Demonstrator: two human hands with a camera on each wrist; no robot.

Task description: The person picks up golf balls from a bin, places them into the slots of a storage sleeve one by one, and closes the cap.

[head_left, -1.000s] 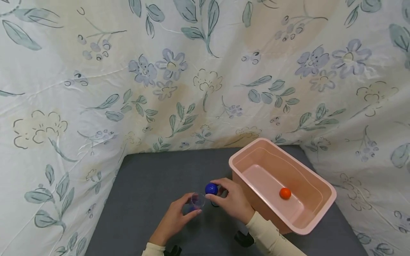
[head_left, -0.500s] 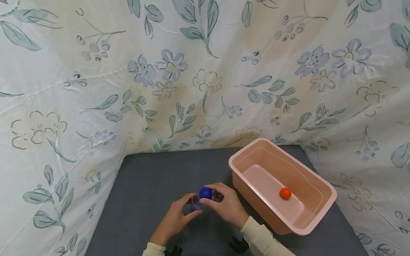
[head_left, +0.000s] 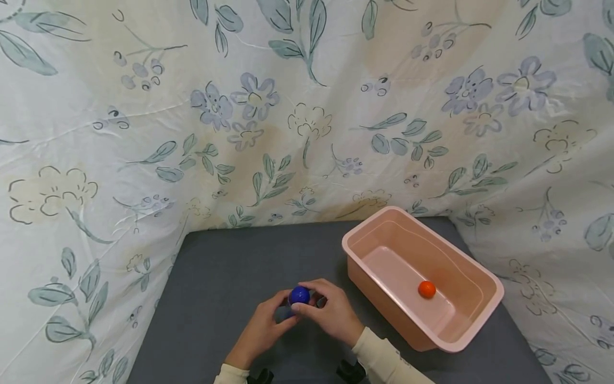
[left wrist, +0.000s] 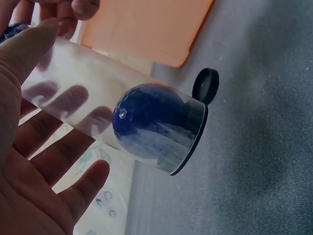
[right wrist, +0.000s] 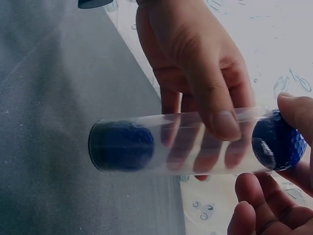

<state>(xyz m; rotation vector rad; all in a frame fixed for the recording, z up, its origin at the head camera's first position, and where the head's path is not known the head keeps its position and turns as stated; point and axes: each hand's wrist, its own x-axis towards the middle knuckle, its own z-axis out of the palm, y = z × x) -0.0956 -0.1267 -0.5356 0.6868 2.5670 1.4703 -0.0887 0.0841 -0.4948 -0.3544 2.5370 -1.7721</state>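
A blue ball point(right wrist: 279, 139) sits at the mouth of a clear tube point(right wrist: 164, 147), pinched between the right hand's point(head_left: 333, 313) thumb and fingers, while the left hand point(head_left: 260, 324) curls thumb and fingers round the tube. A second blue ball point(right wrist: 124, 147) lies at the tube's far end, near a black cap point(left wrist: 206, 86); to the right, a pink bin point(head_left: 379, 306) containing an orange ball point(head_left: 427, 289) stands on the dark grey table point(head_left: 230, 266).

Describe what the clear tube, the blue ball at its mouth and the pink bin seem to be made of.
Clear tube: probably thin, smooth plastic; the left fingers show through its wall.
Blue ball: perhaps hard plastic, fairly glossy, with a dimpled surface; its core can't be seen.
Pink bin: likely moulded plastic, satin finish, judging by rounded corners and even colour.
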